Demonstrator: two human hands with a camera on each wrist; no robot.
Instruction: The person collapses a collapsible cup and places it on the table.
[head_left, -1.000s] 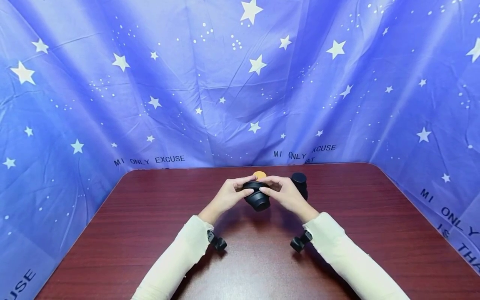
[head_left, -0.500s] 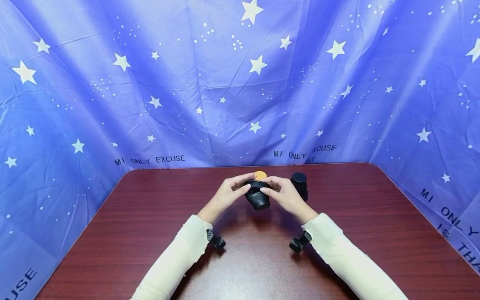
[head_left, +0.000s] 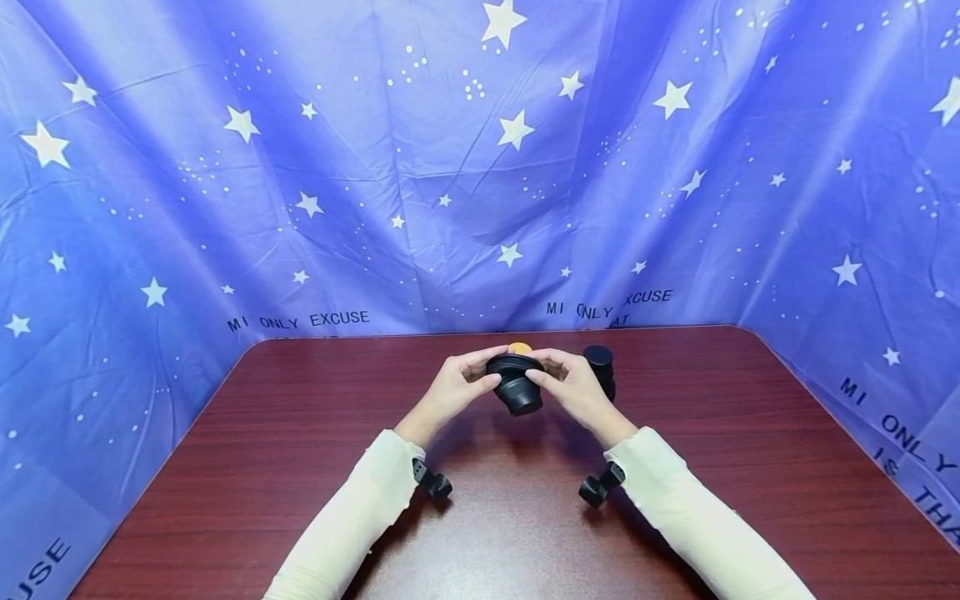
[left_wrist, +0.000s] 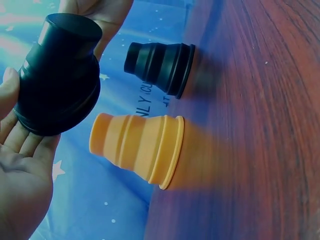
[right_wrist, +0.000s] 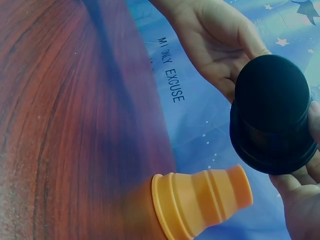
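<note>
A black collapsible cup (head_left: 517,392) with stepped walls is held up off the table between both hands, its narrow base tilted down toward me. My left hand (head_left: 450,387) grips the left side of the wide rim, thumb on the near wall and fingers behind. On the other side, my right hand (head_left: 576,387) grips the rim the same way. In the left wrist view the held black cup (left_wrist: 60,75) looks fully extended. Just behind the hands, an orange collapsible cup (left_wrist: 137,147) stands rim down on the table, mostly covered in the head view.
A second black collapsible cup (head_left: 598,360) stands rim down behind my right hand, right of the orange one. The dark red wooden table (head_left: 300,433) ends at a blue star-printed curtain (head_left: 420,167) behind and on both sides.
The thumbs have spread apart along the held cup's near side. The cup's base has tipped up slightly, and its rim now hides more of the orange cup. The standing cups stay put.
</note>
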